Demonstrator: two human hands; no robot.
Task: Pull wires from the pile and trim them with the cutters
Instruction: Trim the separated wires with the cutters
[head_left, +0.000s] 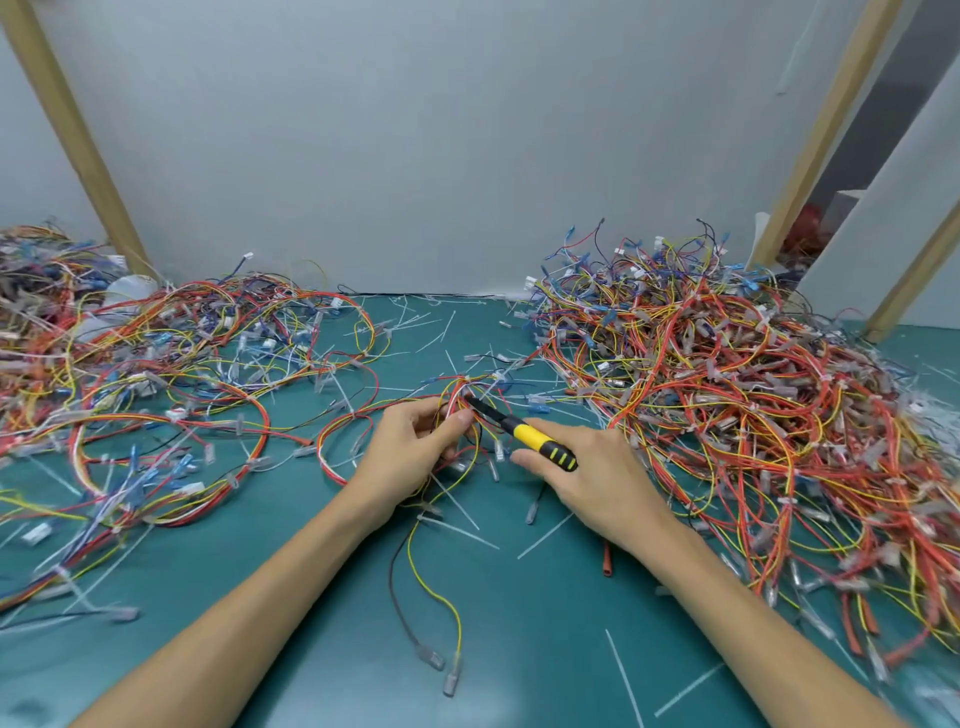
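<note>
Pinches a wire bundle (464, 388) in the left hand (415, 441) at mid tabletop (524, 629), probably to steady it. Grips the yellow-handled cutters (527, 435) in the right hand (589, 470), tips at the bundle. Has the wire pile (727, 405) close, along the right edge, for easy reach.

A teal-green table (519, 634) carries a tall, tangled wire pile (727, 389) on the right and a flatter spread of wires (156, 374) on the left. White cable-tie offcuts (543, 538) lie scattered between them, and a short red tube (606, 558) lies near the right pile.
</note>
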